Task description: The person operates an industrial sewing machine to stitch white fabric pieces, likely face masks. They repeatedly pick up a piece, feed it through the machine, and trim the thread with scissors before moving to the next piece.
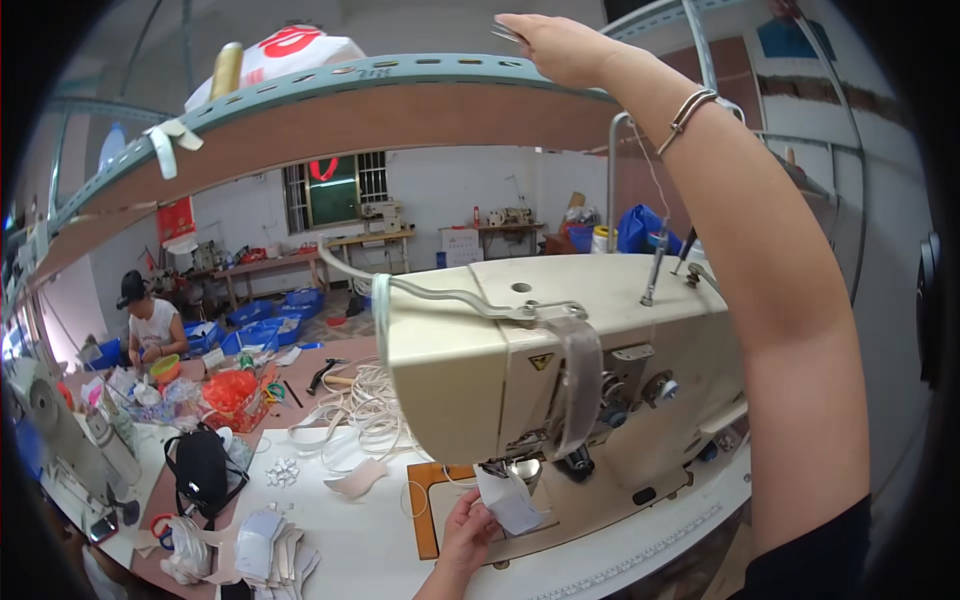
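Your right hand (pixel 560 45) is stretched way up high, over the edge of the brown shelf (pixel 400 115) above you. Your fingers are pinched together on a small shiny metal thing (pixel 508 33). It looks like thin snips or tweezers, but it is too small to tell which. A metal bangle (pixel 690 112) sits on that wrist.

Your left hand (pixel 468 530) is down low on the white table (pixel 370 540). It holds a small white piece of fabric (pixel 508 498) between thumb and fingers, with the fingers curled around its lower edge. The piece sits right under the needle part of the cream sewing machine (pixel 560 350), on the machine's flat bed.

To the left on the table lie a stack of white cut pieces (pixel 268 545), a black bag (pixel 203 470) and a pile of white cord loops (pixel 360 410). Near the cord is a red mesh bag (pixel 232 392).

Far off on the left, another person (pixel 152 320) in a dark cap sits at a table. Blue bins (pixel 262 330) stand on the floor near that person.
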Action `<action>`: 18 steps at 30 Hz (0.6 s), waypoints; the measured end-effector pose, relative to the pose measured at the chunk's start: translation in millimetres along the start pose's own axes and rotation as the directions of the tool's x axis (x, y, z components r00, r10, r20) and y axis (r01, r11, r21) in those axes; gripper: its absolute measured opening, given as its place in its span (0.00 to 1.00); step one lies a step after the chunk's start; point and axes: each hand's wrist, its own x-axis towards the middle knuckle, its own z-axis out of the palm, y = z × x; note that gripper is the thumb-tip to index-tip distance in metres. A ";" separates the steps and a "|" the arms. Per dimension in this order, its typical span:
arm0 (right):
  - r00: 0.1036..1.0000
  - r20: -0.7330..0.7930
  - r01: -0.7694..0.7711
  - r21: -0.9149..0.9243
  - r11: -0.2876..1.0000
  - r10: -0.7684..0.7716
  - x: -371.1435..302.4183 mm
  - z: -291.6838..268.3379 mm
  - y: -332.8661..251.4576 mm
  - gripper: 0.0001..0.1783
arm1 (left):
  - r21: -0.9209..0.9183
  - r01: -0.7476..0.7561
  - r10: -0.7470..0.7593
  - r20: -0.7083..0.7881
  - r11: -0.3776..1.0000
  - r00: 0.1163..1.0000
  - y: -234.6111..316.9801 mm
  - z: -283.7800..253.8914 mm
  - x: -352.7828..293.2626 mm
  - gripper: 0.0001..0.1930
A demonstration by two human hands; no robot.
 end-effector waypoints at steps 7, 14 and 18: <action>0.961 0.263 -0.035 -0.197 0.980 0.087 33.8 19.1 -22.9 0.24 | -0.045 0.045 -0.044 0.035 0.998 0.998 6.7 5.0 -3.5 0.23; 0.930 0.368 0.046 -0.125 0.991 0.003 41.4 -2.0 -47.4 0.24 | -0.049 0.026 -0.024 0.046 0.998 0.999 15.0 3.7 -5.9 0.23; 0.940 0.340 -0.133 0.337 0.932 0.012 -15.3 -67.3 -61.1 0.21 | -0.039 0.077 -0.076 0.026 0.996 0.997 6.6 11.6 -5.2 0.24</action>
